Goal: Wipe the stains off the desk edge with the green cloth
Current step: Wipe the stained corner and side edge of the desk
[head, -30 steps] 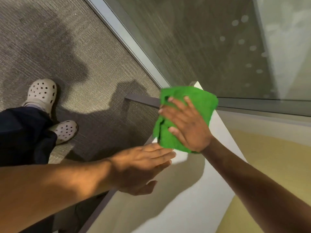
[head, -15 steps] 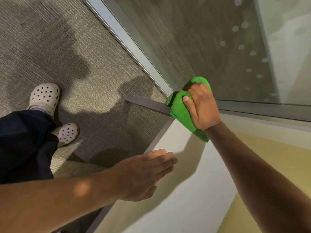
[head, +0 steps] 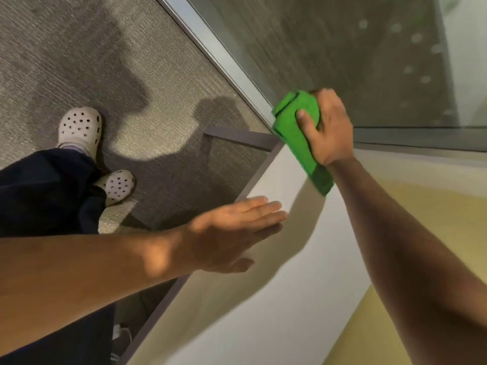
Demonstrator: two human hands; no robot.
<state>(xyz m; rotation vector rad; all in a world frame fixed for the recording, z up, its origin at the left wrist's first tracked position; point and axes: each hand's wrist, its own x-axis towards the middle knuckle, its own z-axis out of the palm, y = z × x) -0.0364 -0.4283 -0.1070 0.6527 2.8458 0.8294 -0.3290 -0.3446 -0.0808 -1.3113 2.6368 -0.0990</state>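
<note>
Cloth, upper centre: bright green. Desk top: white, dark grey edge. Carpet, upper left: grey-beige weave. Clogs, left: off-white, perforated. Trousers: navy.

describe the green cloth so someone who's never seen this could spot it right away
Follow the white desk to its far corner by the glass wall. There the right hand grips a folded cloth. It is the only bright green thing in view.
</note>
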